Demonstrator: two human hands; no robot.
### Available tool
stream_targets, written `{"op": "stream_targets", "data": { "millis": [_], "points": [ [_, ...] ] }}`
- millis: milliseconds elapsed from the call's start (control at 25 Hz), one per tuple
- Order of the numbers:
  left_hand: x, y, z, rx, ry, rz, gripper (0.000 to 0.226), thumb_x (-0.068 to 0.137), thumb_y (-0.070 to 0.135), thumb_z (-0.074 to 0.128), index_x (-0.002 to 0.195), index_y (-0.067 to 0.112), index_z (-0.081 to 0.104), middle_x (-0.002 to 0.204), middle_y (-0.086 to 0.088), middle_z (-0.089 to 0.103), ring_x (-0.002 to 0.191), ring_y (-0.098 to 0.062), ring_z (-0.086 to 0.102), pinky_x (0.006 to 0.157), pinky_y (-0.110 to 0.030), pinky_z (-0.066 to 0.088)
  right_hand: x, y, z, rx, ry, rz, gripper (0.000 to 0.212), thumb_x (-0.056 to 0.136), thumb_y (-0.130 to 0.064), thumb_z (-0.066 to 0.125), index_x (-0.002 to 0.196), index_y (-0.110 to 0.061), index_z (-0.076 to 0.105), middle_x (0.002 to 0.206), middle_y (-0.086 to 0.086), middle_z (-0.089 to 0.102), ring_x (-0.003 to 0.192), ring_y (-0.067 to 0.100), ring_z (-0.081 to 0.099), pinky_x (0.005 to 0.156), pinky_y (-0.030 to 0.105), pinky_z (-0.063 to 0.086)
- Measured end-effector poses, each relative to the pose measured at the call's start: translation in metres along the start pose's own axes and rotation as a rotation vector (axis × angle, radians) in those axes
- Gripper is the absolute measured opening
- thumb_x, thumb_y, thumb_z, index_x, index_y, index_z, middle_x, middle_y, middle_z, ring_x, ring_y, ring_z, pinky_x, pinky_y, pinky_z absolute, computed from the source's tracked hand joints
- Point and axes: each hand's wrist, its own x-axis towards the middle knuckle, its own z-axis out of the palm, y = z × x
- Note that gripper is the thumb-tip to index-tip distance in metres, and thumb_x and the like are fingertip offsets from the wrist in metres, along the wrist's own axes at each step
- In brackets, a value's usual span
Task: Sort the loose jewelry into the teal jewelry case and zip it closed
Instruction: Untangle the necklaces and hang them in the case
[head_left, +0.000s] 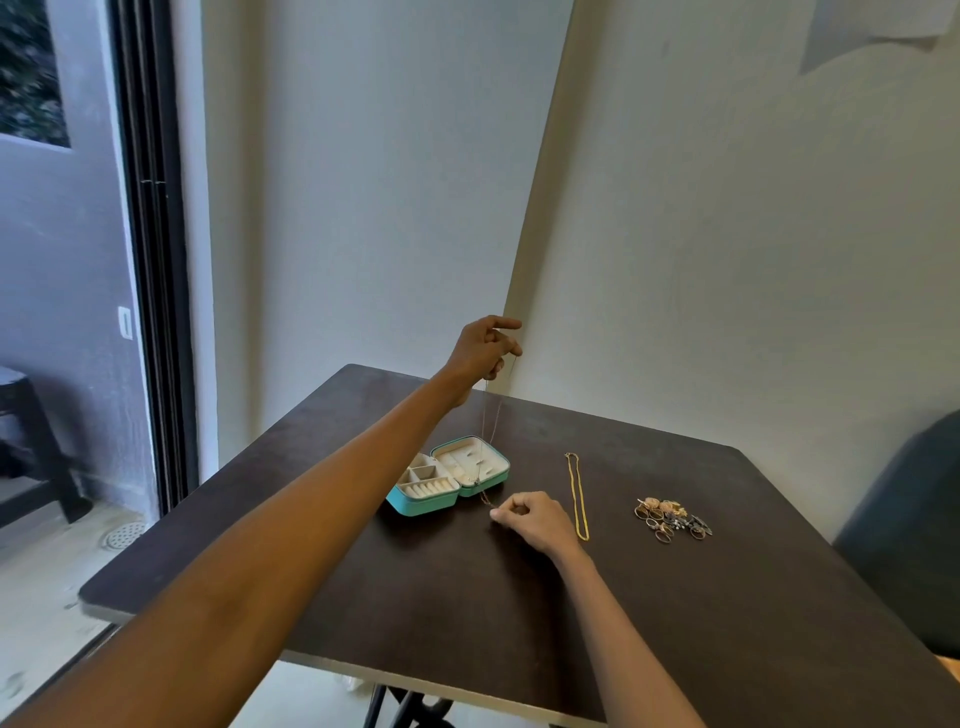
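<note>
Fingers of the left hand (485, 345) at centre frame pinch a thin chain (491, 415) hanging limp over the open teal case (448, 480), the right hand (530, 517) pinching its low end, so this light, tangle-prone strand seems best held by both ends.

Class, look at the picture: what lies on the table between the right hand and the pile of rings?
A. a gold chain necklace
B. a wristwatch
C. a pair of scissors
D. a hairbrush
A: a gold chain necklace lies stretched out on the table, between the right hand and the pile of rings.
</note>
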Motion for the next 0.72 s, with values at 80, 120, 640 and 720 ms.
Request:
{"op": "stream_targets", "data": {
  "millis": [80, 120, 640, 720],
  "points": [
    [0.002, 0.007, -0.001, -0.013, 0.008, 0.004, 0.030, 0.096, 0.002, 0.045, 0.124, 0.009, 0.053, 0.079, -0.001, 0.063, 0.051, -0.009, 0.043, 0.043, -0.013, 0.037, -0.002, 0.001, 0.001, 0.026, 0.057, 0.009, 0.019, 0.085, -0.046, 0.061, 0.071, -0.034, 0.065, 0.083, -0.009, 0.068, 0.089, 0.015, 0.064, 0.077, 0.034, 0.050],
    [0.003, 0.011, -0.002, -0.018, 0.013, 0.005, 0.030, 0.095, 0.002, 0.045, 0.123, 0.009, 0.053, 0.079, -0.001, 0.063, 0.051, -0.009, 0.042, 0.043, -0.014, 0.036, -0.003, 0.001, 0.000, 0.045, 0.087, 0.023, 0.019, 0.087, -0.043, 0.059, 0.073, -0.032, 0.066, 0.080, -0.010, 0.067, 0.088, 0.014, 0.064, 0.075, 0.032, 0.049],
    [0.005, 0.040, -0.016, -0.042, 0.045, 0.033, 0.029, 0.095, 0.000, 0.047, 0.121, 0.009, 0.055, 0.079, -0.002, 0.063, 0.049, -0.009, 0.035, 0.037, -0.013, 0.030, -0.008, -0.003, 0.003, 0.235, 0.228, 0.242, 0.025, 0.094, -0.026, 0.050, 0.080, -0.016, 0.068, 0.068, 0.000, 0.064, 0.052, 0.012, 0.053, 0.049, 0.026, 0.041],
    [0.004, 0.040, -0.018, -0.040, 0.039, 0.032, 0.029, 0.095, 0.001, 0.047, 0.121, 0.009, 0.055, 0.079, -0.002, 0.064, 0.049, -0.009, 0.035, 0.037, -0.013, 0.030, -0.009, -0.004, 0.004, 0.241, 0.239, 0.243, 0.025, 0.092, -0.025, 0.053, 0.077, -0.013, 0.068, 0.066, 0.000, 0.063, 0.051, 0.012, 0.053, 0.047, 0.025, 0.042]
  ]
}}
